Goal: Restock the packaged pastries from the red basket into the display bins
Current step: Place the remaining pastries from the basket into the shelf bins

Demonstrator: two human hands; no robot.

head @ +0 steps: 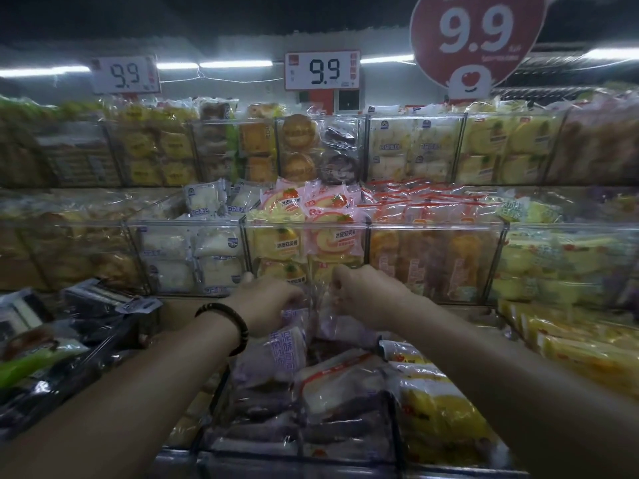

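- Stacked rows of clear display bins (439, 225) are filling the background, each packed with wrapped pastries, with strip lights glowing above them.
- A round red 9.9 sign (477, 36) is hanging at the top right, and two white price cards (322, 70) are standing above the top row.
- A front bin (276, 454) is lying nearest the person, holding purple, white and yellow packs.
- A purple-printed pastry pack (285, 350) is hanging over the far edge of that front bin, in front of the middle-row bin of yellow and pink rolls.
- The left hand (269, 299) is gripping the pack's top edge with curled fingers.
- The right hand (366, 295) is pinching the same clear wrapper top just beside it.
- A dark beaded bracelet (224, 323) is circling the left wrist.
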